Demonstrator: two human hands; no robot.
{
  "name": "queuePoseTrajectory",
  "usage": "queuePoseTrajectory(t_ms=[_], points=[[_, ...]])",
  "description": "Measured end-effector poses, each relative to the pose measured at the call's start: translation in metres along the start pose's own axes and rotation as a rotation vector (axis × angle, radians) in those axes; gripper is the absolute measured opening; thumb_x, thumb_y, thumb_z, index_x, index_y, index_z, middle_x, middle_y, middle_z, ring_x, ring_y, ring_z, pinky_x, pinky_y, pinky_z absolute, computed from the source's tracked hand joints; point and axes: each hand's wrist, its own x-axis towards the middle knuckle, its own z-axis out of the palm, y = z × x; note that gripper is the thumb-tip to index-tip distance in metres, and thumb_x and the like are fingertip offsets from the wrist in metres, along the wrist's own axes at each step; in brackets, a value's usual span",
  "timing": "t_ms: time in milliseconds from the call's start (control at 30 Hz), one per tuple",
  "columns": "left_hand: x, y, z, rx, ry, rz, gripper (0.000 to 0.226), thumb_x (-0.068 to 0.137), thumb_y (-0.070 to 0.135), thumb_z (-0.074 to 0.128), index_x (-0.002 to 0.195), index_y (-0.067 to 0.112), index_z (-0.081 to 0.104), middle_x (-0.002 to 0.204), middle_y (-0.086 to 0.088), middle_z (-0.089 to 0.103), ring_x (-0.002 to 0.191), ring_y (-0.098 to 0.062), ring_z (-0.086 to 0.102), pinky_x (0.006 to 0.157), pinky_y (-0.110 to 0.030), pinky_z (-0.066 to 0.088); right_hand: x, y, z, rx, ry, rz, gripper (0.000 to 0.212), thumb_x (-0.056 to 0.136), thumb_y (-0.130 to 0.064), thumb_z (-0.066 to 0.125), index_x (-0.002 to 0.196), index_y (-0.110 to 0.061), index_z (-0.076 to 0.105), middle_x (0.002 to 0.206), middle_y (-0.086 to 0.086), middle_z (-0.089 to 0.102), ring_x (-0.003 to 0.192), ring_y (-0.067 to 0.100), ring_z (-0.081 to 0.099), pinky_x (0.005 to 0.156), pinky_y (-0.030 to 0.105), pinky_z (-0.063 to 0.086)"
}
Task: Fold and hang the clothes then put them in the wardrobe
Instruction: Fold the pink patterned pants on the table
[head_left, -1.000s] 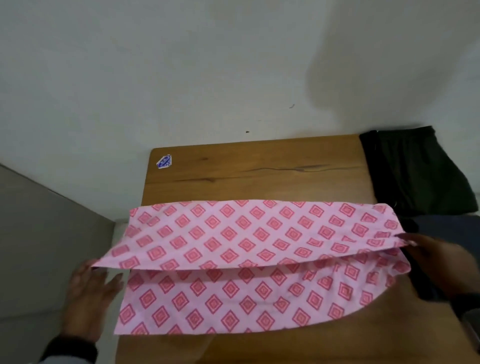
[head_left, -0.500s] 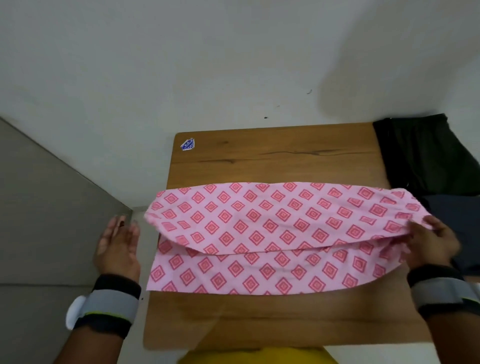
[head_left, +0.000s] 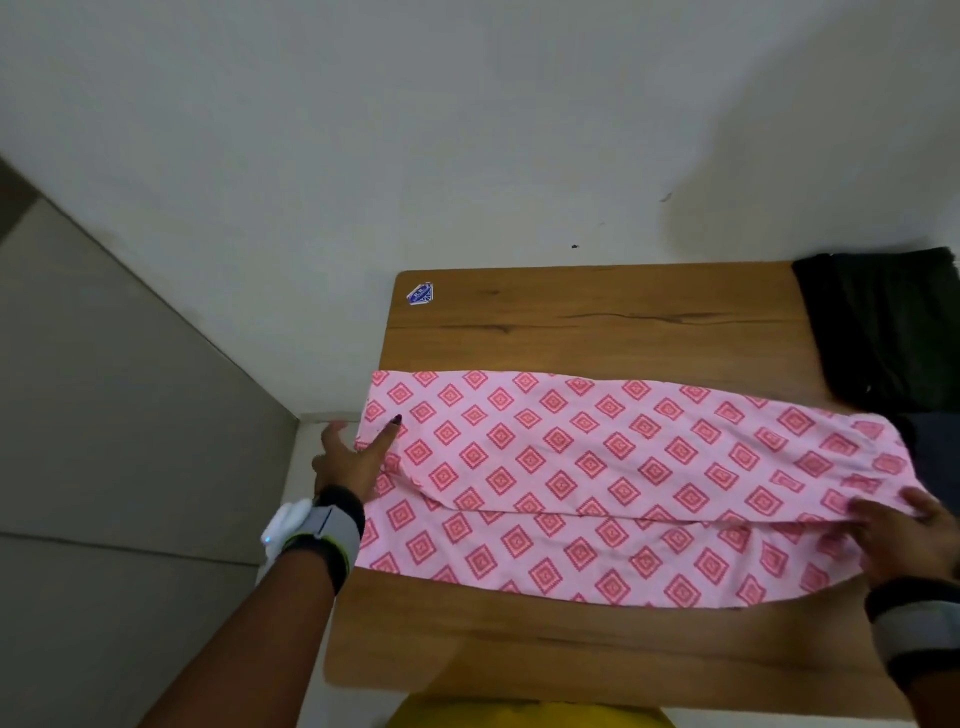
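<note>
A pink cloth (head_left: 597, 467) with red diamond print lies lengthwise across the wooden table (head_left: 597, 322), its far half folded toward me over the near half. My left hand (head_left: 353, 462) is at the cloth's left end. Its thumb lies straight on the fabric and a straight finger points past the edge. At the right end, my right hand (head_left: 906, 540) pinches the folded edge of the upper layer with curled fingers.
A black garment (head_left: 883, 332) lies at the table's back right corner, with a dark blue one (head_left: 935, 441) just in front of it. A blue sticker (head_left: 420, 293) marks the back left corner. A white wall stands behind; grey floor lies left. Yellow fabric (head_left: 519, 714) shows at the near edge.
The upper layer has come down flatter over the lower one. My left hand moved from beside the table onto the cloth's left end. My right hand kept its hold on the right end.
</note>
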Motion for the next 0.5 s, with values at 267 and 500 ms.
queuePoseTrajectory(t_ms=[267,500], points=[[0.015,0.011,0.005,-0.068,-0.090,0.146,0.025,0.074,0.023,0.084,0.082,0.012,0.063,0.081,-0.009,0.071,0.066,-0.025,0.068,0.061,-0.033,0.060,-0.011,-0.021,0.008,0.009,0.020,-0.082,0.052,0.078,-0.001,0.072,0.121,-0.024,0.057,0.132,0.019,0.054,0.100,0.029,0.064,0.079,0.038,0.056],[0.002,0.004,-0.048,-0.832,-0.321,0.285,0.037,0.081,0.023,0.074,0.112,0.010,0.060,0.104,0.006,0.073,0.095,-0.013,0.071,0.083,-0.030,0.057,-0.012,-0.049,-0.001,0.084,-0.032,-0.194,0.050,0.082,0.010,0.062,0.126,-0.011,0.054,0.127,0.018,0.057,0.105,0.029,0.061,0.063,0.025,0.055]])
